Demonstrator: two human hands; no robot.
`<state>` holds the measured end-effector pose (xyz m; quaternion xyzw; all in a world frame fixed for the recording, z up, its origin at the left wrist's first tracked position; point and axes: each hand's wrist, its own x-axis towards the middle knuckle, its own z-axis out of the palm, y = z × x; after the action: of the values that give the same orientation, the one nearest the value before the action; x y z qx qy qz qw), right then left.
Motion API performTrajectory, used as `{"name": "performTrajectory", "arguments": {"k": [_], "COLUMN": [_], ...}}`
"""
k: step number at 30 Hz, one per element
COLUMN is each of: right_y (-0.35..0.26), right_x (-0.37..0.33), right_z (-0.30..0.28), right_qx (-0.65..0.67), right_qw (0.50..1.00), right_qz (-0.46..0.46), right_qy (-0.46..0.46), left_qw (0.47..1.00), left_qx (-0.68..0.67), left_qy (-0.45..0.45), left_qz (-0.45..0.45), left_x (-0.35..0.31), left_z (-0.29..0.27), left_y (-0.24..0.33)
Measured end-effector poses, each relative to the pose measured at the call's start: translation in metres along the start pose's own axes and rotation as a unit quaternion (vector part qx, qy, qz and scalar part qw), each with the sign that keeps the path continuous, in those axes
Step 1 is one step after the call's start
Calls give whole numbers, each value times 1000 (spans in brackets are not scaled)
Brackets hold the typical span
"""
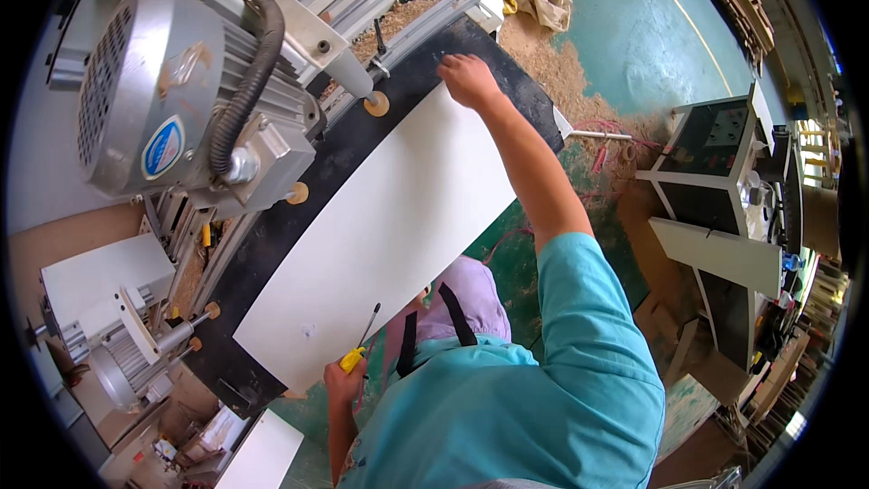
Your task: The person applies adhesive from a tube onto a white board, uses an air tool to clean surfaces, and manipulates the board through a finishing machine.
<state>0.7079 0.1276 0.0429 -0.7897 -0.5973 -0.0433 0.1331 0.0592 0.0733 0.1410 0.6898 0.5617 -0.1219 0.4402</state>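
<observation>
A white board [380,217] lies slantwise on the black machine bed [303,234]. At the board's near edge, my left hand [342,382] is closed around a screwdriver [351,359] with a yellow handle, its metal shaft pointing up and away over the board. My right arm reaches out to the far end of the board. There my right hand [468,81] has its fingers curled down at the board's corner, over the black surface. Whatever is under those fingertips is hidden.
A large motor [181,100] with a grey ribbed hose stands at the left, and a smaller motor [122,371] sits lower left. Round pads [377,104] line the bed's back edge. Sawdust [552,72] covers the floor beyond. A dark cabinet [715,163] stands at right.
</observation>
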Motion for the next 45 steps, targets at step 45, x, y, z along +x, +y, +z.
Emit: {"name": "performTrajectory", "arguments": {"k": [45], "right_y": [-437], "right_x": [-241], "right_z": [15], "right_qx": [27], "right_qw": [964], "right_qz": [263], "right_qy": [13], "left_qw": [978], "left_qx": [-84], "left_qy": [-48], "left_qz": [185], "left_x": [-39], "left_z": [-143], "left_y": [-253]}}
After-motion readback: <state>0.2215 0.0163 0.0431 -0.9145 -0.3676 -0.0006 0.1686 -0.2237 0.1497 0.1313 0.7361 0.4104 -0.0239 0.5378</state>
